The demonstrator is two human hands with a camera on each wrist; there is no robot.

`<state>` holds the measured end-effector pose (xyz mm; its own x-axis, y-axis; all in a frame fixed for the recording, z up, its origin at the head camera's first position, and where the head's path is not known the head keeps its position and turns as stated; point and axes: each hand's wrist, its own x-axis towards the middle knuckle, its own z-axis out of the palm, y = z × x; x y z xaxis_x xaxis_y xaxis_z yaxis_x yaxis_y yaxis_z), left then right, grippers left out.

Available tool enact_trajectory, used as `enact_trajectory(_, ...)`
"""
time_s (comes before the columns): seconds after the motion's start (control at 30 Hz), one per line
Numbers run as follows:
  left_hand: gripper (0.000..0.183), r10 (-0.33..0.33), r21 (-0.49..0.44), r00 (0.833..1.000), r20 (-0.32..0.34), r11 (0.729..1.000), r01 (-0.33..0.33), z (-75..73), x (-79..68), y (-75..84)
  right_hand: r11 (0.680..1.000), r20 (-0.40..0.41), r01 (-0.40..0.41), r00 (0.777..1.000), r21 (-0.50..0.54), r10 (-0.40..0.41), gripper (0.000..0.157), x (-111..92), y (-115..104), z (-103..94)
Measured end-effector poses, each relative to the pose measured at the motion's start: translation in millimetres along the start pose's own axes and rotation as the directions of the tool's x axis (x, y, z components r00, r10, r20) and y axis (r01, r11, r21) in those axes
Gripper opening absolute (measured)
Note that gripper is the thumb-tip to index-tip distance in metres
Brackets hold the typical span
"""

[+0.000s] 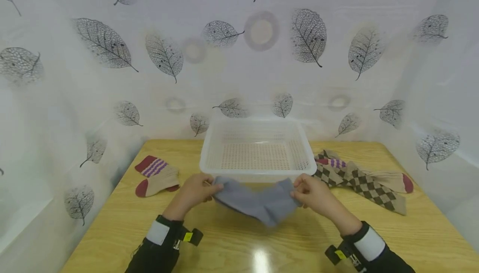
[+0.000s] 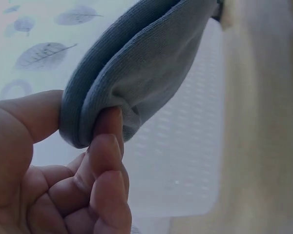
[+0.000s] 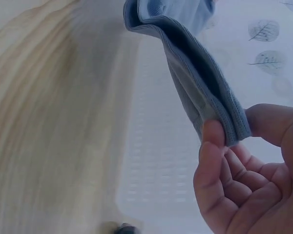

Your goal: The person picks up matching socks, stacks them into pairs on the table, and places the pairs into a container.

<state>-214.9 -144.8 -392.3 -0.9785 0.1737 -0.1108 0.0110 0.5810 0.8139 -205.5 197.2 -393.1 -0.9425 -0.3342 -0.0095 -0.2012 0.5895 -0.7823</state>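
Observation:
A grey-blue sock (image 1: 258,200) hangs between my two hands in front of the basket, sagging in the middle above the table. My left hand (image 1: 196,192) pinches its left end between thumb and fingertips. At the other end, my right hand (image 1: 314,192) pinches the cloth the same way. In the left wrist view, the sock (image 2: 141,68) shows layered edges beside the thumb of my left hand (image 2: 63,180). The right wrist view shows a long opening along the sock (image 3: 195,78), its edge in the fingers of my right hand (image 3: 249,180). Whether a second sock lies inside cannot be told.
A white perforated basket (image 1: 258,172) stands at the back of the wooden table (image 1: 232,239). Beige socks with maroon and purple parts (image 1: 159,177) lie at left. At right, brown-checked socks (image 1: 378,189) and a beige sock with a maroon end (image 1: 408,183) overlap.

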Motion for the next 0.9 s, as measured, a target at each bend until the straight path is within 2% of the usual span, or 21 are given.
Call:
enact_trajectory(0.23, 0.030, 0.006, 0.018, 0.999, -0.038, 1.000, -0.005, -18.2, 13.6, 22.3, 1.000, -0.048, 0.011, 0.999, -0.014, -0.012, 0.026, 7.8, -21.9, -17.9)
enact_trajectory(0.47, 0.035, 0.036, 0.061, 0.999, -0.039, 0.998, -0.034, -35.9, 25.1, 51.5, 1.000, -0.068, 0.003, 0.998, -0.020, -0.005, 0.025, 18.3, -42.2, -35.3)
enact_trajectory(0.6, 0.038, 0.044, 0.069, 0.998, -0.045, 0.997, -0.041, -46.9, 34.0, 65.2, 1.000, -0.077, 0.008, 0.997, 0.010, -0.007, 0.024, 27.3, -48.7, -45.4)
enact_trajectory(0.77, 0.041, 0.022, -0.001, 0.998, -0.066, 1.000, -0.023, -56.8, 51.9, 71.6, 0.999, -0.101, -0.017, 0.995, 0.029, 0.020, 0.027, 44.1, -49.1, -55.0)
enact_trajectory(0.9, 0.039, -0.021, -0.030, 0.995, -0.093, 0.999, 0.018, -57.0, 66.4, 72.5, 0.999, -0.138, -0.028, 0.990, -0.016, 0.026, 0.028, 58.0, -50.0, -58.3)
